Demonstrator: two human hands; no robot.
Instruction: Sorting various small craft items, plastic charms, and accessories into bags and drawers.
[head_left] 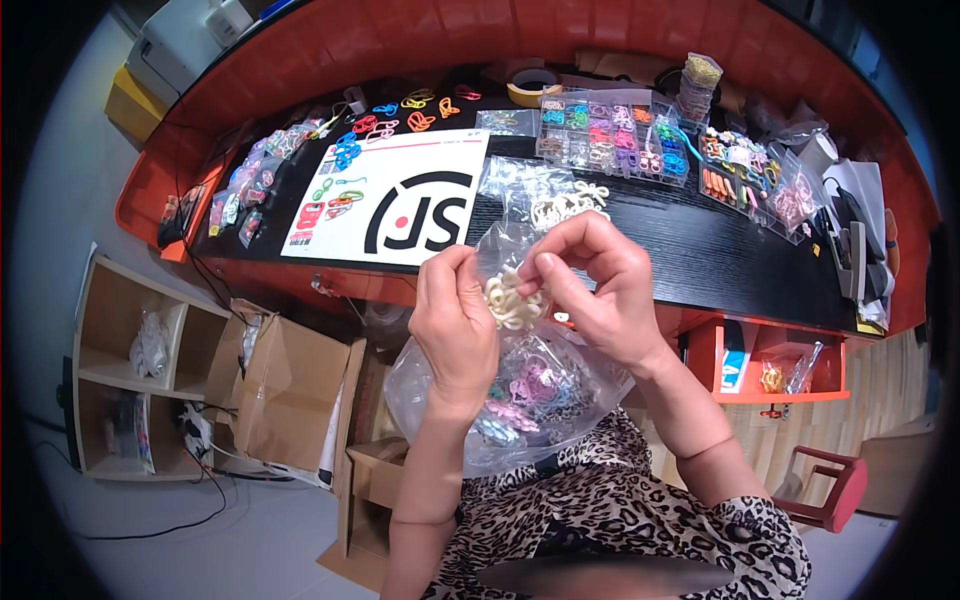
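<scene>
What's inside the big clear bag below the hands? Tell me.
In the clear bag: pink loops, paler pink pieces and light-blue pieces. Anything beneath them or behind the left forearm is covered.

Left hand (455,325) and right hand (605,290) raised at the front edge of the black wood-grain tabletop (640,250), holding 1 clump of cream-coloured loops (513,305) between them. Beneath: 1 large clear plastic bag (585,385) containing multicoloured pieces (535,380). Toward the left edge: 1 white rectangular sheet (410,160) with black and red print. Near the rear edge: 1 clear compartmented plastic box (610,168).
</scene>
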